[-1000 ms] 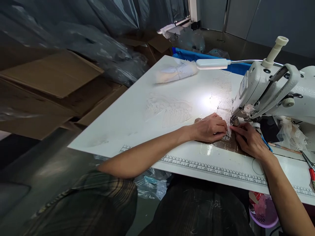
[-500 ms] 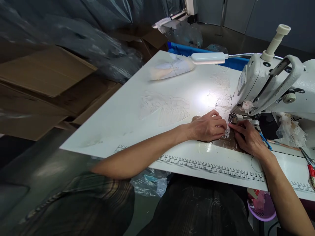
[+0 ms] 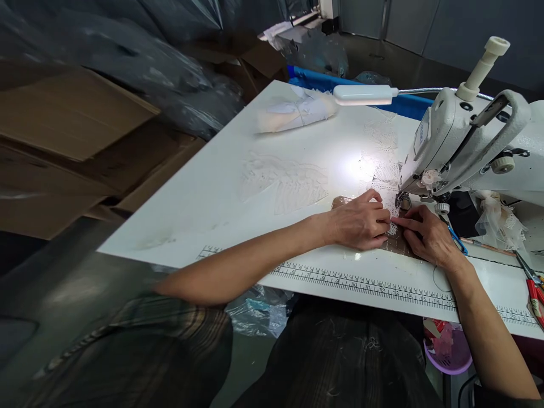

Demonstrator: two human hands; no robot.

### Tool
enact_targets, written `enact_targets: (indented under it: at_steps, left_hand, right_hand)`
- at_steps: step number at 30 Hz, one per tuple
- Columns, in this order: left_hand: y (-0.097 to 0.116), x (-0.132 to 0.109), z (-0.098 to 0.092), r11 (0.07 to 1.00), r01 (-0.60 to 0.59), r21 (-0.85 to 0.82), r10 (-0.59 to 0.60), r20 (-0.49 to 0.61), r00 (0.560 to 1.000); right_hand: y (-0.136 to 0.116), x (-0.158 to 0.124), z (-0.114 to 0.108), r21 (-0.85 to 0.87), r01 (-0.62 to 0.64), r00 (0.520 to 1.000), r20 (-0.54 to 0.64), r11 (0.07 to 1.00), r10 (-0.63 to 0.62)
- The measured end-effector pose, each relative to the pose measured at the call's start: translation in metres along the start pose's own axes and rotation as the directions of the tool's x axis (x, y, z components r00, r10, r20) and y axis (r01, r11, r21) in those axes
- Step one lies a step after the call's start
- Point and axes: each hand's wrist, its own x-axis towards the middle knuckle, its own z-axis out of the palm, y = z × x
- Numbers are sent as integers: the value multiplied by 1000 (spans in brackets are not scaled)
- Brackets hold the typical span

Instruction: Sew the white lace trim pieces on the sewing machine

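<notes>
A strip of white lace (image 3: 385, 173) runs along the table under the lamp and in to the sewing machine's presser foot (image 3: 400, 199). My left hand (image 3: 361, 222) lies on the lace left of the foot, with fingers curled and closed on its edge. From the other side my right hand (image 3: 431, 235) reaches in, index finger and thumb at the lace just in front of the foot. The fingertips of both hands almost meet there. Below them is a brown, shiny plate (image 3: 397, 243), partly covered by the hands. The lace under my fingers is mostly hidden.
Lace pieces (image 3: 283, 181) lie flat left of the hands, and a tied bundle (image 3: 297, 111) rests behind them. A lamp (image 3: 365, 95) hangs over the table. Scissors (image 3: 533, 292) and a blue-handled tool (image 3: 458, 241) lie at right. Cardboard boxes (image 3: 63, 113) stand left.
The right hand's fingertips have shifted slightly left and toward me, away from the presser foot and closer to the left hand. The whole view has tilted a little; the left hand stays on the lace.
</notes>
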Motion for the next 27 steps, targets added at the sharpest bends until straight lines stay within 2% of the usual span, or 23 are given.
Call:
enact_targets:
  at_steps: [5, 14, 22, 27]
  left_hand:
    - [6, 1, 1, 998, 17, 60, -15, -44, 999]
    - [2, -1, 1, 999, 42, 8, -42, -23, 999]
    - [1, -2, 2, 998, 66, 8, -66, -11, 998]
    - [0, -1, 2, 996, 87, 30, -88, 28, 996]
  right_hand:
    - [2, -2, 2, -29, 24, 1000, -6, 999, -24]
    - [-1, 0, 3, -87, 37, 998, -46, 996, -41]
    - [-3, 1, 2, -183, -25, 999, 28, 983, 30]
    - [-5, 3, 5, -209, -51, 998, 16, 977, 55]
